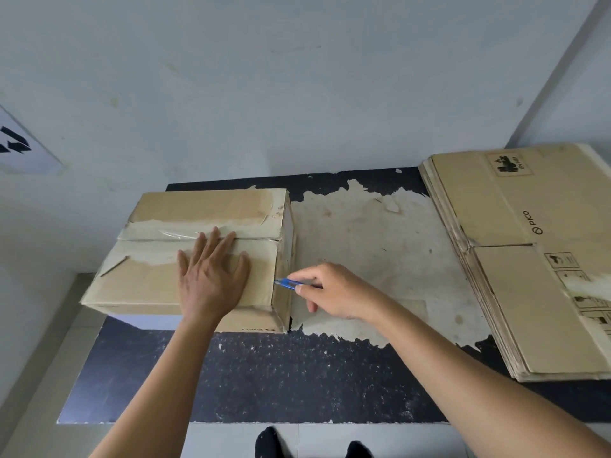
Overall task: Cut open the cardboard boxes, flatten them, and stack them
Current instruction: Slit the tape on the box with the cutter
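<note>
Worn black tabletop [297,375]: flattened brown cardboard stack [529,259] far right, taped brown cardboard box [198,246] left uncut, left hand [211,276] flat on top, right hand [334,292] pinching blue utility knife [287,283] at its side.

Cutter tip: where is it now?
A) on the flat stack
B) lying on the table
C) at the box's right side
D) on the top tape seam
C: the right hand pinches the cutter, its tip against the right side of the box; the left hand lies flat on top.
</note>
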